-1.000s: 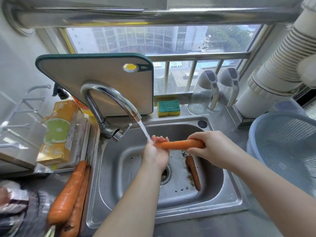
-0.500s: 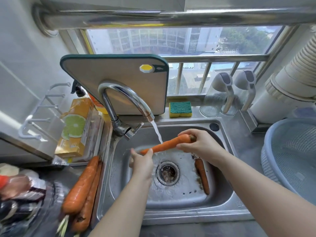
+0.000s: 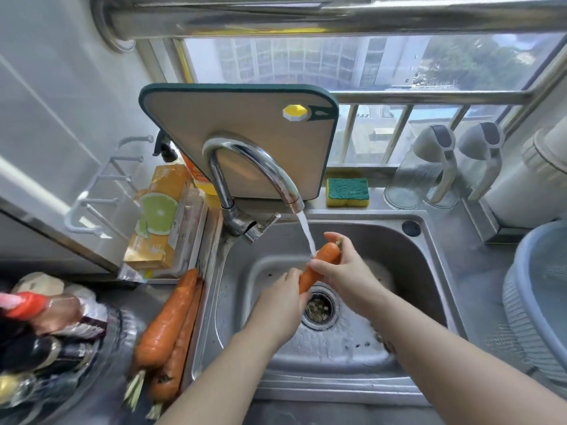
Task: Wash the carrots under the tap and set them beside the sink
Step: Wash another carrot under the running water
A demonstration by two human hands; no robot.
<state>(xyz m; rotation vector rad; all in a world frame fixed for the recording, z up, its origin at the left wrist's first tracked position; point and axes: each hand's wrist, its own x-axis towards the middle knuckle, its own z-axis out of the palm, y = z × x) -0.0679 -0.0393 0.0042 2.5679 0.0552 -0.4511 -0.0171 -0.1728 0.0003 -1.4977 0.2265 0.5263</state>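
An orange carrot (image 3: 319, 265) is held steeply tilted over the steel sink (image 3: 429, 271), its thick top under the stream from the chrome tap (image 3: 254, 167). My right hand (image 3: 346, 271) grips its upper part. My left hand (image 3: 282, 299) holds its lower end, fingers curled round it. Two more carrots (image 3: 168, 326) lie side by side on the counter left of the sink, stalk ends toward me. A further carrot in the basin is hidden behind my right forearm.
A cutting board (image 3: 245, 133) leans behind the tap, with a sponge (image 3: 347, 191) to its right. Two glass jugs (image 3: 429, 170) stand at the back right, a blue basket (image 3: 540, 302) at the right. A yellow box (image 3: 159, 219) and bottles (image 3: 46, 317) crowd the left counter.
The carrot has swung from nearly level to steeply tilted, its thick end now under the stream. My left hand closed round its lower end. The view shifted left.
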